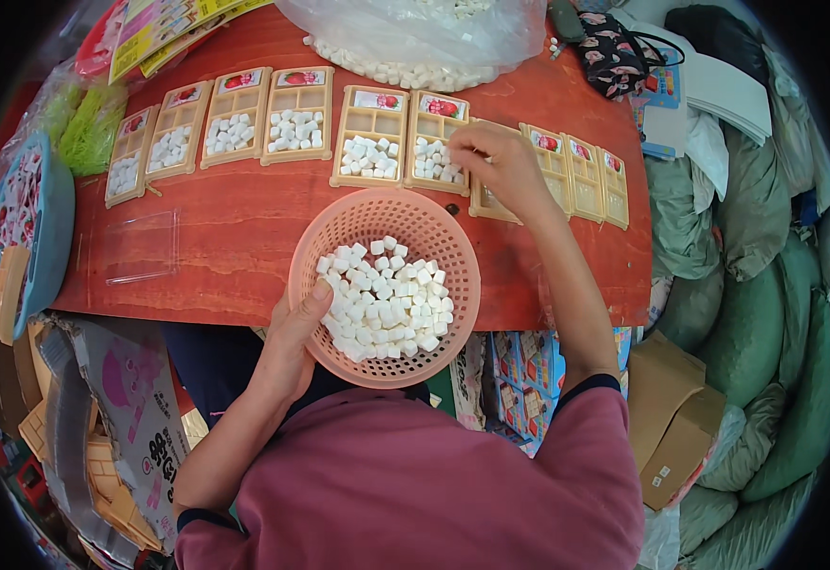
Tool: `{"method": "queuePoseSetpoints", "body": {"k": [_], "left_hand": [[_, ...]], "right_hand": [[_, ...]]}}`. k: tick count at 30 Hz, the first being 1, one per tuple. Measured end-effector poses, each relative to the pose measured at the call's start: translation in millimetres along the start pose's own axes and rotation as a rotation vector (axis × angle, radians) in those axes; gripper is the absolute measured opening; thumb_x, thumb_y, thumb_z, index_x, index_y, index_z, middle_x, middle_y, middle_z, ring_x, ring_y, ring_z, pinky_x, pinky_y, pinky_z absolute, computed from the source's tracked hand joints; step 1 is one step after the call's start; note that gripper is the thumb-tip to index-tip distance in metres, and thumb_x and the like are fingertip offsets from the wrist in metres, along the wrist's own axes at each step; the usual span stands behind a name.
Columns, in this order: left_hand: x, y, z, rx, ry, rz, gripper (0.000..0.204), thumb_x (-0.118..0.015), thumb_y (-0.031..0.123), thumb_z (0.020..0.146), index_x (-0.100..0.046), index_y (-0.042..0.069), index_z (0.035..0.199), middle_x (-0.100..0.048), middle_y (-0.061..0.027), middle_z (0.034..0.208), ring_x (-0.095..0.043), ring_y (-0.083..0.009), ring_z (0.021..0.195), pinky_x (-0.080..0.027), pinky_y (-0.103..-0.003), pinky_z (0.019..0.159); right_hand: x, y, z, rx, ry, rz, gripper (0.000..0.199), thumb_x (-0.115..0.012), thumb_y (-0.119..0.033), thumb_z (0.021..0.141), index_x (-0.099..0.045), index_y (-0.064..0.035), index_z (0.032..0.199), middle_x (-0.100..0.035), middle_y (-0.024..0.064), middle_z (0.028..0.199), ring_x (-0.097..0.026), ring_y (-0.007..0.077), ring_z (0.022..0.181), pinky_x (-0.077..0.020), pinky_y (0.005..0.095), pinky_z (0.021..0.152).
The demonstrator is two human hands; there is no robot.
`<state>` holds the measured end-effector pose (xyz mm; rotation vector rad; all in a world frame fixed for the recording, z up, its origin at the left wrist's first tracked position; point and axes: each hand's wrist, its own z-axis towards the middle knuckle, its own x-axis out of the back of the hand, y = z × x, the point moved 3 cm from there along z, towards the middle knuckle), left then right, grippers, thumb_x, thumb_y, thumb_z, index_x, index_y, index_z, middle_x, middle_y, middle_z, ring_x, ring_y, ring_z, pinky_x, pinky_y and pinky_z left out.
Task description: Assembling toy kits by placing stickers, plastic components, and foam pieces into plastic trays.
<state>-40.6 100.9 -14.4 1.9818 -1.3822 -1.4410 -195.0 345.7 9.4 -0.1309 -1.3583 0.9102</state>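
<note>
My left hand (pixel 293 337) grips the left rim of a round pink plastic basket (pixel 453 228), thumb inside the edge. Small white cubes (pixel 386 304) lie heaped in the basket, which is at the table's near edge. My right hand (pixel 499 161) is over a row of beige compartment trays, fingers bent and drawn together; what they hold, if anything, is hidden. Beside its fingertips is a tray (pixel 441 112) with white cubes in its lower part and a strawberry picture on top. Another filled tray (pixel 372 123) stands left of it. My right hand and forearm partly cover a tray (pixel 488 204).
More filled trays (pixel 298 95) curve to the left; trays without visible cubes (pixel 586 180) stand at the right. A large clear bag (pixel 415 43) with white cubes lies at the back. A blue basin (pixel 54 209) holds printed pieces at the left. A clear plastic lid (pixel 142 249) lies on the red table (pixel 235 214).
</note>
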Motion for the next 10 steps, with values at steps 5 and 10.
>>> {"method": "queuePoseSetpoints", "body": {"k": [5,10], "left_hand": [[-2.9,-1.0,-0.3,0.001,-0.022,0.015,0.057,-0.049,0.036,0.089,-0.036,-0.004,0.128,-0.047,-0.0145,0.125,-0.048,-0.021,0.114,-0.039,-0.034,0.096],[-2.3,-0.1,-0.6,0.002,-0.016,0.015,0.059,-0.05,0.037,0.089,-0.034,-0.003,0.13,-0.045,-0.0144,0.128,-0.047,-0.0214,0.116,-0.038,-0.035,0.098]], "right_hand": [[-12.2,-6.8,7.4,0.106,0.037,0.009,0.014,-0.061,-0.007,0.078,-0.061,-0.0023,0.091,-0.061,0.0089,0.091,-0.06,0.0219,0.081,-0.0473,0.0318,0.07],[-23.3,-7.2,9.0,0.082,-0.088,-0.258,0.018,-0.06,-0.012,0.078,-0.061,-0.0085,0.096,-0.058,0.0079,0.104,-0.058,0.0268,0.09,-0.0475,0.0349,0.075]]}}
